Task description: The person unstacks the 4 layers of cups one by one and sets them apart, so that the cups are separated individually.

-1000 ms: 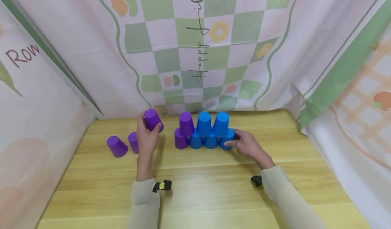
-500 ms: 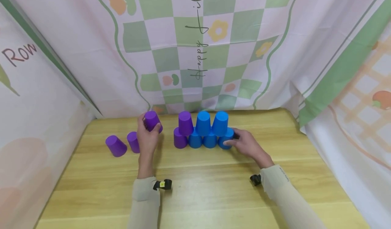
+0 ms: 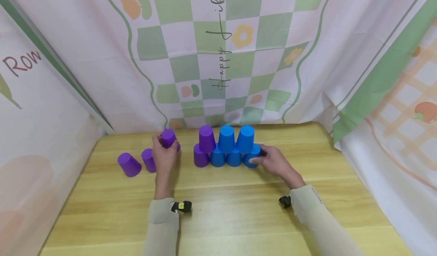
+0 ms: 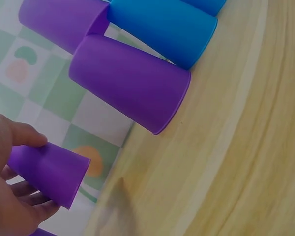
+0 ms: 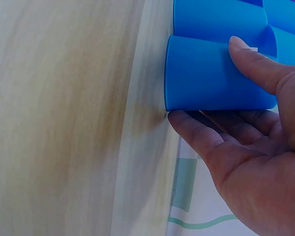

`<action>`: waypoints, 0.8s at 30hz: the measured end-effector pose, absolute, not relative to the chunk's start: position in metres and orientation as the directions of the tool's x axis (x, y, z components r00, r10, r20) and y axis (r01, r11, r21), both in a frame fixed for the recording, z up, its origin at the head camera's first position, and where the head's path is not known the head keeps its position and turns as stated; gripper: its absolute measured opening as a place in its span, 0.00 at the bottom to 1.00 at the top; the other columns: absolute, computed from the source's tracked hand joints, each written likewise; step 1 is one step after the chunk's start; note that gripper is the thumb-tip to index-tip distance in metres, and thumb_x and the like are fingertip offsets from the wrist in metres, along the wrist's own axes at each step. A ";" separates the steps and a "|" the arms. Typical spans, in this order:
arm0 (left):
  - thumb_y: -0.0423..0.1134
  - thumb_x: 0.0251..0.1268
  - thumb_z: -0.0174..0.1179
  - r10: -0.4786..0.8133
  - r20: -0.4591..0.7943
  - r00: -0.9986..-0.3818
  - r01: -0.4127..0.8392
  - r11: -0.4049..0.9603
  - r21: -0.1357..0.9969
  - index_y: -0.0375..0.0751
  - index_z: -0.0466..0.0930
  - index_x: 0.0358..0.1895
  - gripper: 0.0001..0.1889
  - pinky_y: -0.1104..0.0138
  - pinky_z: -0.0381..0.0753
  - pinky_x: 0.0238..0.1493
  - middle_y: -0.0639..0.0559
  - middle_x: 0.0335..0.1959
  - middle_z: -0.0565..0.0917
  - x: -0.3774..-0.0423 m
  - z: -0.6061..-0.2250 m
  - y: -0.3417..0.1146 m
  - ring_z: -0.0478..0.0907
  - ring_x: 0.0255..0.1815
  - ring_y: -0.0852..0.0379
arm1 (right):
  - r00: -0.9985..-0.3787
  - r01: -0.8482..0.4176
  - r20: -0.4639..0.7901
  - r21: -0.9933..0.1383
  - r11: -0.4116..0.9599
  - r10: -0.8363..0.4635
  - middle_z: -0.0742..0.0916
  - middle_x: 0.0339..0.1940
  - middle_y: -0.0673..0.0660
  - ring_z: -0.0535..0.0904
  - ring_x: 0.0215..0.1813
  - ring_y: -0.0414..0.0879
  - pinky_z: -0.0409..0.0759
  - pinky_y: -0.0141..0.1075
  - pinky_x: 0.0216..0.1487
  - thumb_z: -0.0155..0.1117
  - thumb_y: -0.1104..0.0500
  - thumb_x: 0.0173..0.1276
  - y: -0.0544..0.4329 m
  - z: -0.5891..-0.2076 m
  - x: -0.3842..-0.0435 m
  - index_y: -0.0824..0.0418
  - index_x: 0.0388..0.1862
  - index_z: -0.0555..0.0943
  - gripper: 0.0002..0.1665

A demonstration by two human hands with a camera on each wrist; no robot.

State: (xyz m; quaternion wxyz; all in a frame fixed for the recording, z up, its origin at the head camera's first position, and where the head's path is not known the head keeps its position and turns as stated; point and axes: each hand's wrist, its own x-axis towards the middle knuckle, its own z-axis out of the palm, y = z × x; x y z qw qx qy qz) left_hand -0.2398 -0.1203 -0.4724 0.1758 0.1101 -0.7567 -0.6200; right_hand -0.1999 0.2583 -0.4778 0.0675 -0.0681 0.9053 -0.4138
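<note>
My left hand (image 3: pixel 164 158) grips an upside-down purple cup (image 4: pixel 51 172), thumb on one side and fingers on the other, left of a two-row stack of inverted cups. The stack's lower row has a purple cup (image 3: pixel 201 156) at its left end and three blue ones beside it. Bridging them above are a purple cup (image 3: pixel 206 139) and two blue cups (image 3: pixel 227 139). At the lower right end, my right hand (image 3: pixel 275 162) holds the blue cup (image 5: pixel 211 73), its thumb on the near side and fingers along the outer side.
Two more purple cups stand inverted at the left: one tapered cup (image 3: pixel 129 165) apart, another (image 3: pixel 148 160) partly behind the left hand. The wooden table (image 3: pixel 225 218) meets a patterned curtain (image 3: pixel 239 70) just behind the stack. Cloth also hangs on both sides.
My left hand has lowered its purple cup slightly toward the table. The right hand keeps its hold on the end blue cup, and the stack stays as it was.
</note>
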 end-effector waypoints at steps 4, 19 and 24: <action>0.25 0.63 0.67 -0.393 0.113 -0.913 0.031 0.207 0.978 0.36 0.68 0.70 0.32 0.48 0.70 0.79 0.32 0.70 0.77 -0.243 -0.476 -0.120 0.73 0.74 0.37 | -0.982 -0.065 -0.069 -0.758 0.650 -0.178 0.88 0.53 0.58 0.80 0.48 0.53 0.85 0.50 0.55 0.71 0.50 0.74 0.259 -0.477 -0.200 0.59 0.63 0.82 0.24; 0.22 0.61 0.62 -0.403 0.111 -0.909 0.021 0.221 0.975 0.40 0.69 0.72 0.33 0.51 0.66 0.81 0.34 0.70 0.78 -0.243 -0.482 -0.117 0.73 0.74 0.38 | -0.981 -0.072 -0.064 -0.757 0.650 -0.183 0.88 0.53 0.58 0.81 0.49 0.53 0.85 0.51 0.56 0.71 0.50 0.74 0.258 -0.477 -0.199 0.58 0.63 0.82 0.23; 0.22 0.62 0.62 -0.409 0.083 -0.909 -0.003 0.203 0.979 0.41 0.68 0.72 0.33 0.50 0.66 0.81 0.34 0.71 0.77 -0.243 -0.483 -0.118 0.71 0.75 0.38 | -0.981 -0.075 -0.062 -0.753 0.654 -0.184 0.89 0.52 0.57 0.81 0.48 0.53 0.85 0.50 0.55 0.71 0.50 0.74 0.258 -0.476 -0.200 0.59 0.62 0.83 0.23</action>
